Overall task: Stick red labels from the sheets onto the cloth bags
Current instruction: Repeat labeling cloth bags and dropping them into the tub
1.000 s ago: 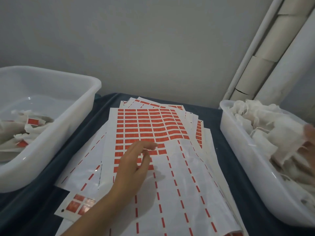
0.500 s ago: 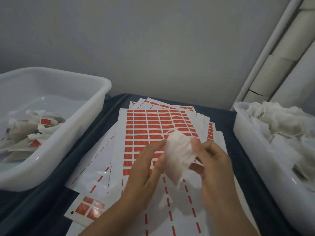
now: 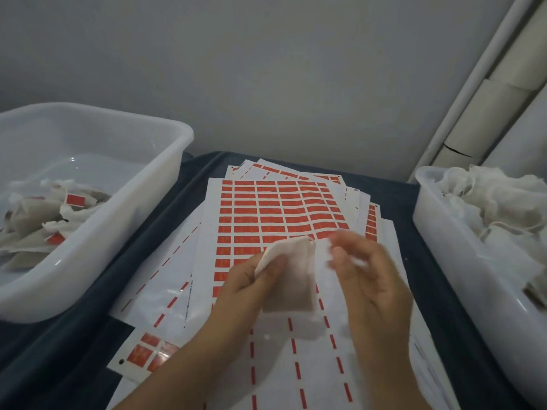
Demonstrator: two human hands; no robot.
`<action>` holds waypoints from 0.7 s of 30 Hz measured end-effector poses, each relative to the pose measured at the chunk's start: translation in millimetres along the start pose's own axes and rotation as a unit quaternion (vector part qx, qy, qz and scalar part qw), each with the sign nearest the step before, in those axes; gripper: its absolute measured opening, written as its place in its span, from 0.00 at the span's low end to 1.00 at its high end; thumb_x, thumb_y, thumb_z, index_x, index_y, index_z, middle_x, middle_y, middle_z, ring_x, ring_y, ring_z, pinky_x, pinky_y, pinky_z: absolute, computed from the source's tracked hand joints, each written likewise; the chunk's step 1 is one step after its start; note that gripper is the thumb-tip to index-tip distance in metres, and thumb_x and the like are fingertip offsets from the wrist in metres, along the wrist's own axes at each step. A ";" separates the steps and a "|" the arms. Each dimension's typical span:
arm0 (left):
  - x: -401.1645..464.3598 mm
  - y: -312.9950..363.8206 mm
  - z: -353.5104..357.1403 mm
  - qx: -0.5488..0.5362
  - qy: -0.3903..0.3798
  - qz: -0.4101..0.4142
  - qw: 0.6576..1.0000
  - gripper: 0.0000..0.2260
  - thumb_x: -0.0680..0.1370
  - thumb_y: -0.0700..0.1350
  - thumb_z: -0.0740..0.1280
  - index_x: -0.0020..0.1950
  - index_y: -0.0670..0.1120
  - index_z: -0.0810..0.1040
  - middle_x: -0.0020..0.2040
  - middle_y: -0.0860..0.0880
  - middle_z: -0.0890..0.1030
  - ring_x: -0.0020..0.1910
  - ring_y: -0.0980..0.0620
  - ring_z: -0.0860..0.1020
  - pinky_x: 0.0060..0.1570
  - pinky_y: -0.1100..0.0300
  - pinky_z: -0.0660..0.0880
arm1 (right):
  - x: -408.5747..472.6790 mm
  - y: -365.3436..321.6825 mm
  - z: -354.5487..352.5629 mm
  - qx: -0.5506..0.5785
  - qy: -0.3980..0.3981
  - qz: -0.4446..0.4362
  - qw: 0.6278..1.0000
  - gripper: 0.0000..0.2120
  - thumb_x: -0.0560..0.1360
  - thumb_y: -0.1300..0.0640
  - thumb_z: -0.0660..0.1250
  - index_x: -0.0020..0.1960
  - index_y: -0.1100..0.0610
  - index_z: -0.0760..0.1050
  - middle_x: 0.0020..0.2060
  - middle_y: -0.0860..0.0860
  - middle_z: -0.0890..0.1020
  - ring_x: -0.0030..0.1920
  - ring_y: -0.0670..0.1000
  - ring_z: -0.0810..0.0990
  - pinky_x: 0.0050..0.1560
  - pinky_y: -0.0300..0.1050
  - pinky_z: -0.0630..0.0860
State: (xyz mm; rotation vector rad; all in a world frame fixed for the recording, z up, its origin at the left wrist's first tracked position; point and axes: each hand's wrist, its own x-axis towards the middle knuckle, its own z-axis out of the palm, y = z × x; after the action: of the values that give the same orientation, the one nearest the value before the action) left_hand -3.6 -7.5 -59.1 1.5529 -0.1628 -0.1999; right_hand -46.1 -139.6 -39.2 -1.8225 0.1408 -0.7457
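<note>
Right now the left hand (image 3: 248, 279) is pinching one cloth bag (image 3: 288, 279) by its upper left corner, thumb on the front and fingers behind, holding it up just above the top sheet (image 3: 266, 214). The right hand (image 3: 367, 270) is working at the bag's upper right edge; it is blurred, so whether its fingers are gripping the cloth or only brushing it cannot be told. The bag is hanging fairly flat, with no red label showing on the face turned to the camera. It looks as if the bag is being straightened before a label goes on. To do this well, the person should be pulling the cloth taut between both hands so the face is lying smooth, since a crease under a label would probably keep it from sticking properly. Laying the bag down on the bare lower part of the sheet should be leaving the right hand free to peel a label (image 3: 245, 220) from the full rows just beyond the hands. Finished bags with red labels are lying in the left tub (image 3: 142, 214), and unlabelled bags are piled in the right tub (image 3: 438, 238), so the labelled bag should be going left.
</note>
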 end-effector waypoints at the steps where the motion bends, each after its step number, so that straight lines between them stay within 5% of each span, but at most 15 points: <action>1: -0.1 -0.5 0.0 0.004 0.003 -0.011 1.000 0.20 0.61 0.66 0.58 0.46 0.58 0.76 0.40 0.71 0.77 0.42 0.67 0.78 0.31 0.73 0.70 | 5.0 1.6 -4.5 -0.032 0.028 -0.009 0.999 0.14 0.68 0.37 0.61 0.51 0.40 0.72 0.49 0.23 0.75 0.53 0.33 0.76 0.44 0.23 0.71; 5: -0.8 -0.1 3.1 -0.011 -0.028 -0.023 0.999 0.17 0.62 0.63 0.61 0.45 0.57 0.75 0.40 0.75 0.75 0.42 0.77 0.72 0.26 0.80 0.68 | 16.2 7.7 -14.2 -0.055 -0.078 0.042 0.995 0.18 0.66 0.33 0.65 0.54 0.38 0.72 0.47 0.21 0.74 0.53 0.30 0.73 0.48 0.26 0.66; 8: -1.3 0.8 2.9 -0.008 -0.024 -0.027 0.999 0.16 0.61 0.63 0.61 0.44 0.58 0.74 0.37 0.76 0.74 0.40 0.78 0.72 0.26 0.81 0.67 | 12.9 9.3 -11.1 -0.082 -0.106 0.033 0.990 0.10 0.64 0.40 0.63 0.45 0.38 0.74 0.42 0.19 0.74 0.51 0.26 0.73 0.43 0.20 0.67; 14: -0.4 -1.0 0.1 0.008 -0.007 -0.023 1.000 0.17 0.60 0.64 0.61 0.45 0.60 0.74 0.41 0.66 0.77 0.43 0.61 0.77 0.32 0.73 0.70 | 10.0 10.9 -9.2 -0.054 -0.119 0.026 0.991 0.06 0.66 0.43 0.62 0.41 0.43 0.73 0.41 0.23 0.76 0.51 0.30 0.74 0.44 0.18 0.67; 17: 1.0 5.6 2.1 0.018 -0.068 0.044 0.997 0.14 0.61 0.64 0.64 0.43 0.64 0.78 0.44 0.64 0.79 0.47 0.64 0.77 0.34 0.77 0.72 | 6.2 10.8 -3.3 -0.055 -0.151 0.010 0.987 0.05 0.67 0.45 0.62 0.40 0.44 0.73 0.36 0.31 0.79 0.49 0.32 0.76 0.45 0.20 0.69; 21: 5.5 3.6 -0.1 -0.017 -0.052 0.063 0.996 0.11 0.61 0.59 0.68 0.39 0.56 0.80 0.40 0.59 0.81 0.40 0.55 0.82 0.35 0.73 0.74 | 3.0 9.6 -0.7 -0.059 -0.160 0.016 0.985 0.06 0.72 0.44 0.63 0.40 0.45 0.72 0.37 0.36 0.79 0.48 0.35 0.76 0.47 0.22 0.70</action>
State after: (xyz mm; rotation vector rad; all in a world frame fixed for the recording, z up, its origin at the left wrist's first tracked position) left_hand 1.9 -8.6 -55.6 1.4929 -0.3370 -0.1828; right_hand -41.5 -145.1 -46.3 -2.0218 0.0041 -0.4206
